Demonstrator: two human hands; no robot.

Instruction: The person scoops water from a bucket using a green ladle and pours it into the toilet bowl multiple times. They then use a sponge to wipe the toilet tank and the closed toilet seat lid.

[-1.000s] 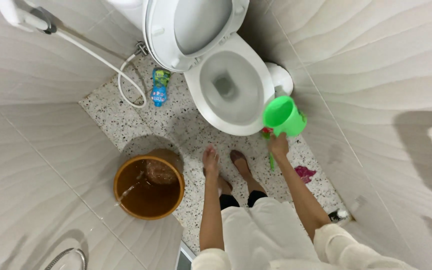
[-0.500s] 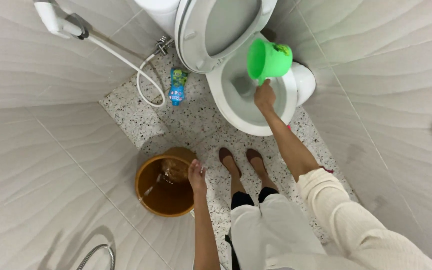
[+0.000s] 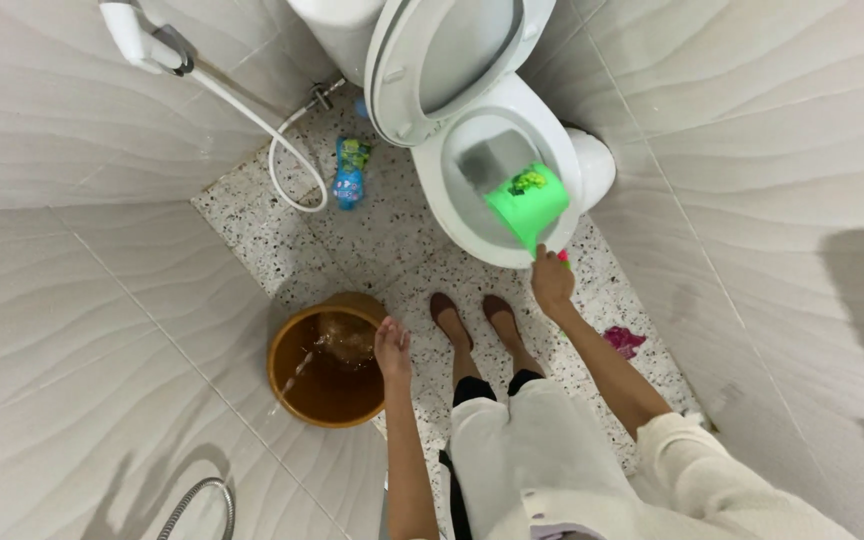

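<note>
A thin stream of water falls into the brown bucket (image 3: 325,365), which stands on the speckled floor (image 3: 372,240) and looks well filled with water. The left hand (image 3: 392,347) hangs just beside the bucket's right rim, its fingers (image 3: 388,328) loosely spread and holding nothing. Beyond those fingertips, toward the wall, lie a small blue and green bottle (image 3: 349,172) and the loop of a white spray hose (image 3: 287,165).

To the right, the right hand (image 3: 552,283) is closed around the handle of the green scoop (image 3: 527,203). The scoop sits just ahead of the fingers, tipped over the open toilet bowl (image 3: 497,175), mouth turned down into it, with the seat and lid (image 3: 452,55) raised. Whether water is leaving the scoop is too small to tell.

As a judgement, the pouring into the bowl is under way; with so much water in the bucket, further scoops seem left. A pink scrap (image 3: 624,341) lies on the floor, to the right of the forearm.
</note>
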